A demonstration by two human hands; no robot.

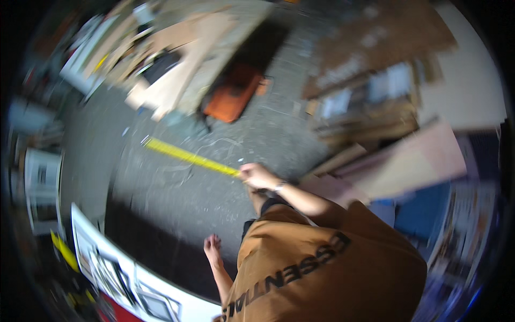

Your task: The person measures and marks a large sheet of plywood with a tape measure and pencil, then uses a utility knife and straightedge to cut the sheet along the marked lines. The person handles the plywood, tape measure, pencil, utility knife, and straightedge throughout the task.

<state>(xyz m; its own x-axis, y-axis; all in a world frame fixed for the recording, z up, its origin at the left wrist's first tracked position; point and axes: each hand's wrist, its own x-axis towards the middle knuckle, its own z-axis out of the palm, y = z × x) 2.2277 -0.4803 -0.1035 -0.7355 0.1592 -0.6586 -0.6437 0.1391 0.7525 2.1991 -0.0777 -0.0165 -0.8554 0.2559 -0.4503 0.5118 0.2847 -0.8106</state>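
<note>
My right hand (258, 177), with a band round its wrist, is closed around one end of a yellow tape measure (190, 157). The pulled-out blade reaches left over the grey floor, with a small metal hook at its far tip. Whether the tape's case sits inside my fist is hidden. My left hand (213, 246) hangs lower in the picture, beside my brown shirt, its fingers loosely curled and nothing seen in them. Motion blurs much of the picture.
An orange tool or case (234, 94) lies on the floor ahead, beside large wooden boards (201, 53) with scraps on top. Stacked brown sheets (375, 48) are at the far right, a pale pinkish board (402, 161) nearer. A white panel (86, 231) stands at the lower left.
</note>
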